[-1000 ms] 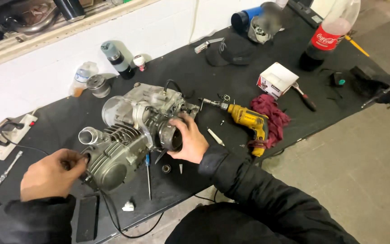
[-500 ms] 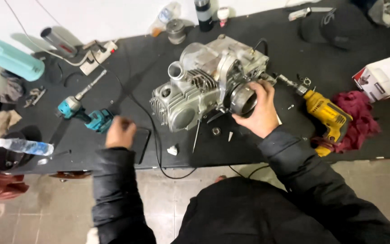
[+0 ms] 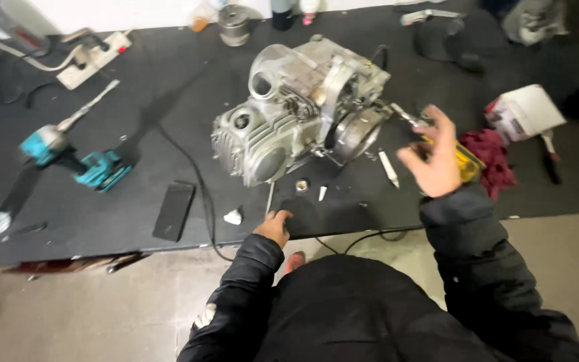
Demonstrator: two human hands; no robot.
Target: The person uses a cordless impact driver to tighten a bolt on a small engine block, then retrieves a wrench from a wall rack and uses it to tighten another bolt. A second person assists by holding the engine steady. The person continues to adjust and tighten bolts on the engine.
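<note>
A silver motorcycle engine point(image 3: 299, 110) lies on its side in the middle of the black workbench point(image 3: 135, 161). My right hand point(image 3: 433, 155) hovers open to the right of it, fingers spread, above a yellow drill point(image 3: 465, 161). It holds nothing. My left hand point(image 3: 275, 226) rests at the bench's front edge below the engine, fingers curled, near a thin screwdriver point(image 3: 269, 198), a nut point(image 3: 301, 185) and a small white bit point(image 3: 322, 193).
A teal cordless driver point(image 3: 75, 157) and a black phone point(image 3: 173, 210) lie to the left. A black cable point(image 3: 196, 174) crosses the bench. A dark red rag point(image 3: 494, 157) and a white box point(image 3: 524, 110) sit at the right. A power strip point(image 3: 95, 59) and jars stand at the back.
My right hand has come off the engine's round cover and moved right over the yellow drill. My left hand has shifted from the left side to the front edge below the engine. The view has swung.
</note>
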